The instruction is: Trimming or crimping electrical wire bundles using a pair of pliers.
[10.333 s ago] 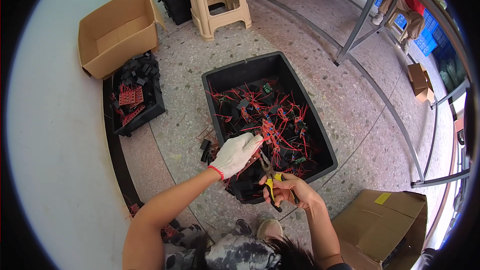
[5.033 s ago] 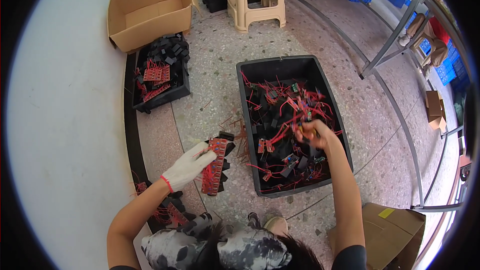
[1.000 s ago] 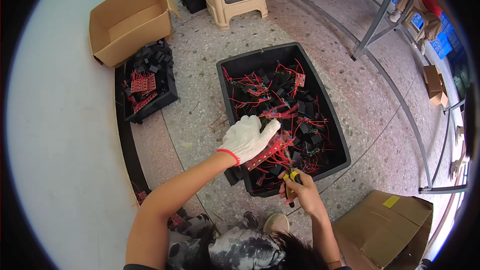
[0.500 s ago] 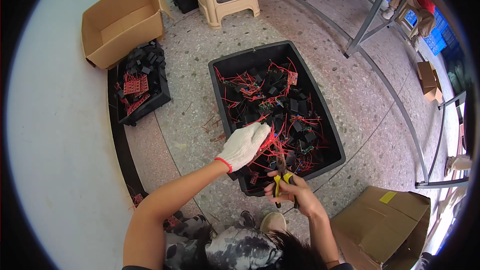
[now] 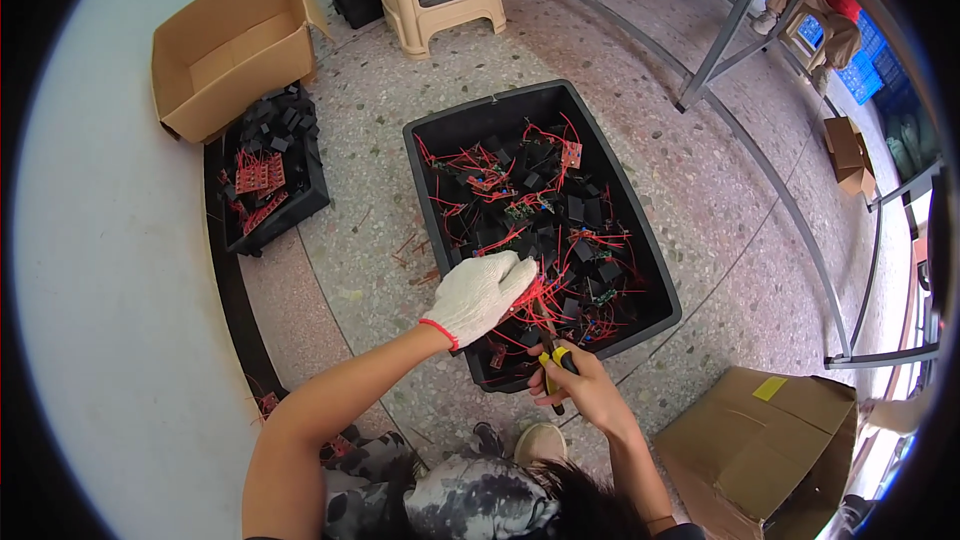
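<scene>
My left hand [image 5: 478,298], in a white knit glove with a red cuff, is closed around a bunch of red wires [image 5: 542,292] over the near part of a large black bin [image 5: 655,255]. What the wires are fixed to is mostly hidden under the glove. My bare right hand [image 5: 592,392] grips pliers [image 5: 552,376] with yellow and black handles. Their jaws point away from me and reach in among the wires beside the glove. Inside the bin lie small circuit boards [image 5: 571,155] with red wires, mixed with black block-shaped parts [image 5: 592,212].
Left of the bin, a smaller black bin [image 5: 300,215] holds red boards and black blocks, beside an open cardboard box [image 5: 215,80]. A beige stool [image 5: 440,25] stands beyond. Another cardboard box [image 5: 750,440] is at the near right. Metal frame legs [image 5: 715,50] and a seated person [image 5: 825,20] are farther right.
The pliers have shifted left and their jaws now reach deeper into the red wires. Their handles look closer together. My left hand keeps its hold; the whole view has slid slightly.
</scene>
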Available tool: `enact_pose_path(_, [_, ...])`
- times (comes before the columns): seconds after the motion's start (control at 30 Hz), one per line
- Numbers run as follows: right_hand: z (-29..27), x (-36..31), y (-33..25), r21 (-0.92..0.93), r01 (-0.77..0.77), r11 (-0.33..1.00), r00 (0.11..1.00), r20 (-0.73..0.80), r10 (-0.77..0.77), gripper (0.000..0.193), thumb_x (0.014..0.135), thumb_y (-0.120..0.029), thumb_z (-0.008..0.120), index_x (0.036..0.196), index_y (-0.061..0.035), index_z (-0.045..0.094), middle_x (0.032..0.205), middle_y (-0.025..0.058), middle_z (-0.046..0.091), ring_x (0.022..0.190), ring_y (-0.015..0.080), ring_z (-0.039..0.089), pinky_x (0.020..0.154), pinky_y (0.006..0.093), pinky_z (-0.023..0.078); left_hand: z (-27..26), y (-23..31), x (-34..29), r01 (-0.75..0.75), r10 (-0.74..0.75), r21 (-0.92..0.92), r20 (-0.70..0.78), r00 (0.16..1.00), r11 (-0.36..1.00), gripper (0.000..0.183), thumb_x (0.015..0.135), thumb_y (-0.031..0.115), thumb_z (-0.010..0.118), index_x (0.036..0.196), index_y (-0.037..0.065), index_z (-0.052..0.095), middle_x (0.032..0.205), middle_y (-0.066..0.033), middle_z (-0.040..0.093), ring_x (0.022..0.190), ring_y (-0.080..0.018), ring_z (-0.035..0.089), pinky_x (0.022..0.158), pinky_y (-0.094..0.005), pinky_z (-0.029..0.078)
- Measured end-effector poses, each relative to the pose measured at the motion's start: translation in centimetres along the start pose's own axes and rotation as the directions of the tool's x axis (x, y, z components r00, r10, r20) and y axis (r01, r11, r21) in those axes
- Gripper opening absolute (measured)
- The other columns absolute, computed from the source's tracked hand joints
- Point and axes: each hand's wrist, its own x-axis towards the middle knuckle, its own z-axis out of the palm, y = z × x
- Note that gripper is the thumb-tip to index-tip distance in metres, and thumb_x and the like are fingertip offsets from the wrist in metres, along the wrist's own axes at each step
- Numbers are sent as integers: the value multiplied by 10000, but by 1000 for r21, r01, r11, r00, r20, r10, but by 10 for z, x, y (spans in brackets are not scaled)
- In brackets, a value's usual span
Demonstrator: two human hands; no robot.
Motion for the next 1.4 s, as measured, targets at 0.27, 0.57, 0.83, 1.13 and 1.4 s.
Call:
enact_pose_path(0.27, [-19, 5, 6, 288, -116, 951, 969, 243, 45, 341, 1046, -227, 495, 1301, -21, 585, 941, 100, 679, 836, 193, 686, 713, 293, 603, 2, -9, 1, 9, -2, -132, 56, 998, 991, 477, 1043, 426, 464, 900, -12, 590, 765, -207, 564, 698, -334, 561, 684, -411, 457])
enact_pose_path(0.57, [-4, 3, 2, 158, -39, 987, 994, 104, 23, 330, 1050, -191, 498, 1319, -8, 553, 995, 123, 674, 891, 195, 689, 758, 319, 606, -3, 2, 4, 154, -139, -162, 98, 985, 975, 534, 1043, 482, 438, 885, -10, 573, 735, -152, 550, 675, -211, 498, 674, -369, 453])
enact_pose_path(0.83, [3, -2, 10, 118, -27, 993, 1000, 8, 26, 319, 1036, -137, 506, 1323, -3, 545, 1002, 125, 671, 916, 189, 685, 791, 326, 607, -2, -2, 7, 212, -215, -116, -15, 976, 970, 567, 1020, 517, 436, 905, -12, 604, 803, -224, 595, 733, -362, 595, 726, -424, 465])
enact_pose_path(1.13, [-1, 1, -3, 32, -55, 998, 997, 49, 54, 255, 1035, -162, 514, 1228, -14, 589, 884, 88, 672, 764, 147, 665, 649, 284, 582, 4, -7, 7, 80, -80, 21, 18, 997, 997, 559, 1029, 496, 427, 881, -15, 597, 820, -260, 591, 780, -453, 584, 723, -452, 464])
enact_pose_path(1.4, [-15, 9, 5, 354, -166, 921, 943, 330, 43, 311, 1039, -221, 513, 1254, -7, 580, 896, 106, 683, 761, 169, 671, 648, 273, 576, 2, -7, 9, 249, -235, -168, 97, 967, 954, 560, 1015, 500, 456, 847, -24, 559, 691, -142, 520, 650, -191, 498, 636, -385, 451])
